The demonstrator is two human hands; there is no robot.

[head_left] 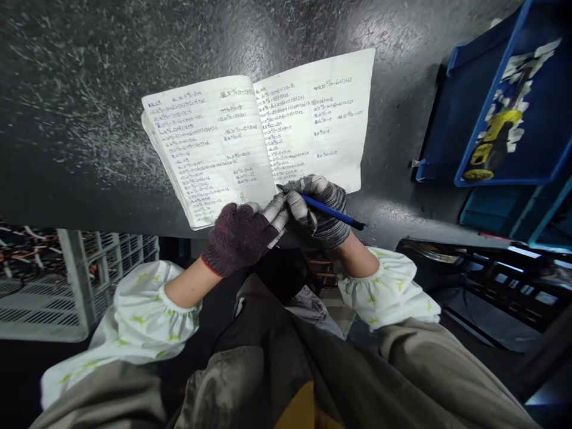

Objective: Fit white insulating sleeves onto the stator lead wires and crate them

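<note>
A dark, speckled, scuffed work surface [89, 119] fills the view, and a handwritten, ruled paper notebook [313, 119] lies open on it, pages curling. Right of the notebook sits a blue plastic tray [487, 101] holding a yellow-and-black tool [494, 146]; below left stands a white lattice-walled plastic crate [89, 268]. At the notebook's lower edge, the left hand [236, 238], in a maroon knit glove, curls its fingers against the page; whether they pinch it, I cannot tell. The right hand [319, 211], in a grey striped knit glove, closes narrowly around a slim blue pen [330, 210].
</note>
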